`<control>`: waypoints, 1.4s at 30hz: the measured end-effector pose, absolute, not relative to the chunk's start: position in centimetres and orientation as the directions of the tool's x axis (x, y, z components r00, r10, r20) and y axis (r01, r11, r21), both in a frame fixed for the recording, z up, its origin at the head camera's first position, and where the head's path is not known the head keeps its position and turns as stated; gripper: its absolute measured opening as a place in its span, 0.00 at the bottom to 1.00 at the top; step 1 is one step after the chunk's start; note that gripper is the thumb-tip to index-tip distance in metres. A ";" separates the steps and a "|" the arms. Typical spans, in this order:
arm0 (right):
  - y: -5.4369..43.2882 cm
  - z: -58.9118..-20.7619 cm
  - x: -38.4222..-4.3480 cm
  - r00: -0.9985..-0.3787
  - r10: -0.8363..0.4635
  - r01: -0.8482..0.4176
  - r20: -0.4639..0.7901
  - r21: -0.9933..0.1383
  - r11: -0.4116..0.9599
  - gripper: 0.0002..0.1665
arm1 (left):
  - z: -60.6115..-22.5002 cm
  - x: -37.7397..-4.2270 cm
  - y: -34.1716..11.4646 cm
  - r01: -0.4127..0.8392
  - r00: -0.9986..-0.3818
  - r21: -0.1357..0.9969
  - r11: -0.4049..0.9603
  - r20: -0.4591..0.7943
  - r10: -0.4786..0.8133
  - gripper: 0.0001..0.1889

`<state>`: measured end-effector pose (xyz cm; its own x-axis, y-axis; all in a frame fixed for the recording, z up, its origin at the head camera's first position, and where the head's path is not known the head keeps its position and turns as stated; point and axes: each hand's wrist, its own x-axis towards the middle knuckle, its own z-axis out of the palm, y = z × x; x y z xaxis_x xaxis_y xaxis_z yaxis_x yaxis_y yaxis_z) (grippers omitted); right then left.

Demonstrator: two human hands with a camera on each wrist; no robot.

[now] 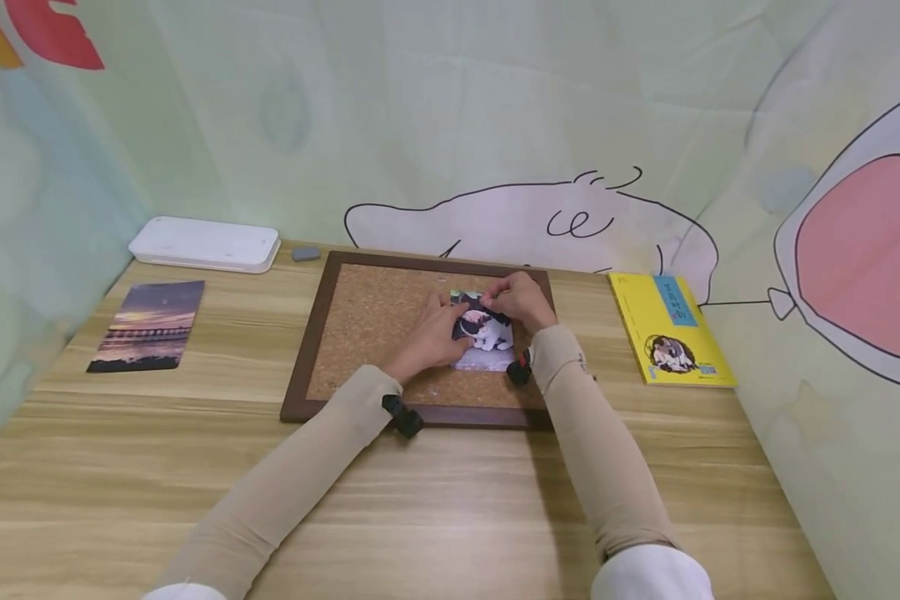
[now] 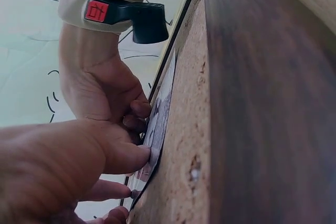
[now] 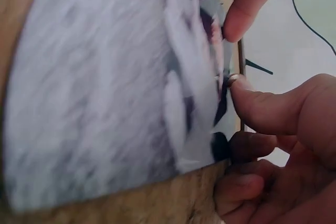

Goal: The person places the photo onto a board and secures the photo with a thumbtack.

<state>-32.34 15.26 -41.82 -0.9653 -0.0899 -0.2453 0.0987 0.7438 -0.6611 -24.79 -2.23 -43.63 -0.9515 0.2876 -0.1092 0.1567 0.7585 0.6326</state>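
A cork board (image 1: 375, 333) with a dark brown frame lies on the wooden table. On its right half is a photo (image 1: 483, 360) of a black-and-white cat. My left hand (image 1: 435, 333) holds the photo down at its left side, the thumb and fingertips spread across it. At the photo's upper edge my right hand (image 1: 521, 300) pinches a small pin with a metallic head (image 3: 232, 80), its thumb against it. The right wrist view shows the other right fingers curled beside the photo's edge. In the left wrist view, another small dark pin-like thing (image 2: 135, 193) shows by a left fingertip.
A sunset photo (image 1: 150, 325) lies at the left. Behind it are a white case (image 1: 204, 243) and a small grey block (image 1: 305, 253). A yellow book (image 1: 671, 333) lies right of the board. Printed cloth walls (image 1: 450, 117) stand at the back and sides.
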 end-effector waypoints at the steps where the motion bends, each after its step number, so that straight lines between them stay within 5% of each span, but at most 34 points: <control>1: 15.2 -41.8 -32.4 -0.964 -0.085 0.110 -0.253 -0.667 0.737 0.07 | -43.6 -24.8 -2.2 0.158 -0.951 0.632 0.759 -0.109 0.289 0.37; 15: 14.3 -41.1 -32.4 -0.949 -0.031 0.220 -0.313 -0.731 0.646 0.06 | -43.8 -24.8 -2.5 0.129 -0.954 0.644 0.754 -0.127 0.271 0.38; 23: 13.9 -41.2 -32.0 -0.954 0.001 0.200 -0.300 -0.632 0.749 0.06 | -43.9 -24.5 -2.5 0.124 -0.954 0.639 0.759 -0.134 0.269 0.37; 42: 19.0 -40.1 -29.3 -0.973 -0.074 0.110 -0.217 -0.728 0.676 0.13 | -43.3 -24.0 -5.2 0.163 -0.965 0.652 0.741 -0.049 0.256 0.29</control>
